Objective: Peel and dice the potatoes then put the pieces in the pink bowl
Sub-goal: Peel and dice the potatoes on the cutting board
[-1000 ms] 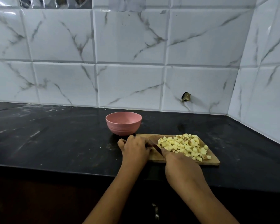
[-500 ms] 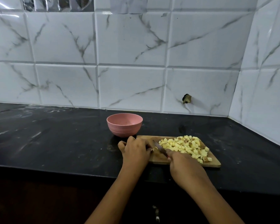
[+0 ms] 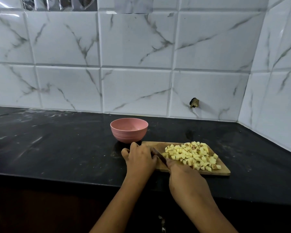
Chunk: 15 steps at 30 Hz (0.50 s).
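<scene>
Step in hand: dicing, near its end by my reading.

Right hand (image 3: 186, 179) grips the knife (image 3: 160, 156), blade angled across the board (image 3: 224, 171) between the two hands. Left hand (image 3: 139, 159) lies over the board's left end, fingers curled down. Whether it holds a last piece I cannot tell, since the hand hides it.

Dice (image 3: 192, 155) sit heaped on the board's right half. The bowl (image 3: 129, 130) stands just behind the board's left corner, and no pieces show in it.

Next move, as I judge it: finish any remaining cut, then lift or tilt the board to the bowl's rim and sweep the dice in with the blade.

Count: one bowl, one board, one knife, one heap of dice too many to count, no whole potato visible.
</scene>
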Tool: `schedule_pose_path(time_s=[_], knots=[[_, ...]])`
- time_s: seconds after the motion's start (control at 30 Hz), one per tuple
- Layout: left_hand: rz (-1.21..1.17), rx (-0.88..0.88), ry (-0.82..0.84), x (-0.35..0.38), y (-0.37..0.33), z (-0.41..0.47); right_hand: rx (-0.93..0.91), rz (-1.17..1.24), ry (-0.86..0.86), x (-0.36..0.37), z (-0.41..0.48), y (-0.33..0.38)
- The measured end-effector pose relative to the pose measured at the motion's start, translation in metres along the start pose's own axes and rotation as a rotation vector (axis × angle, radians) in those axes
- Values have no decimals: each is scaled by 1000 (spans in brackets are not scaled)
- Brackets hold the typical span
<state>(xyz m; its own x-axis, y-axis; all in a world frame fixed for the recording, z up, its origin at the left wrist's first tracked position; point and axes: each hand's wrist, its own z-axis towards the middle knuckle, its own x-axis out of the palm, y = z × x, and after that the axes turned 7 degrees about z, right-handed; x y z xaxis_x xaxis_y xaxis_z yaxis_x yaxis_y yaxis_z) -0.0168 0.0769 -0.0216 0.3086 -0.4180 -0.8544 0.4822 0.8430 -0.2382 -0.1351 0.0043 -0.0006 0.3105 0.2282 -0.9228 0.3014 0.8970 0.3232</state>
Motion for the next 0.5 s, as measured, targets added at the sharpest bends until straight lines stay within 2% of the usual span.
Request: schedule_pose_path(time_s=[0.13,0.3,0.4,0.5], knots=[[24,-10,-8,3,0,1,-15,-78,2,10,1,11],[20,-2,-18,3,0,1,3,-39,28,5,7,4],[20,6,-24,3,1,1,43,89,100,-5,10,-10],[19,7,-27,4,1,1,96,355,232,-16,15,-31]])
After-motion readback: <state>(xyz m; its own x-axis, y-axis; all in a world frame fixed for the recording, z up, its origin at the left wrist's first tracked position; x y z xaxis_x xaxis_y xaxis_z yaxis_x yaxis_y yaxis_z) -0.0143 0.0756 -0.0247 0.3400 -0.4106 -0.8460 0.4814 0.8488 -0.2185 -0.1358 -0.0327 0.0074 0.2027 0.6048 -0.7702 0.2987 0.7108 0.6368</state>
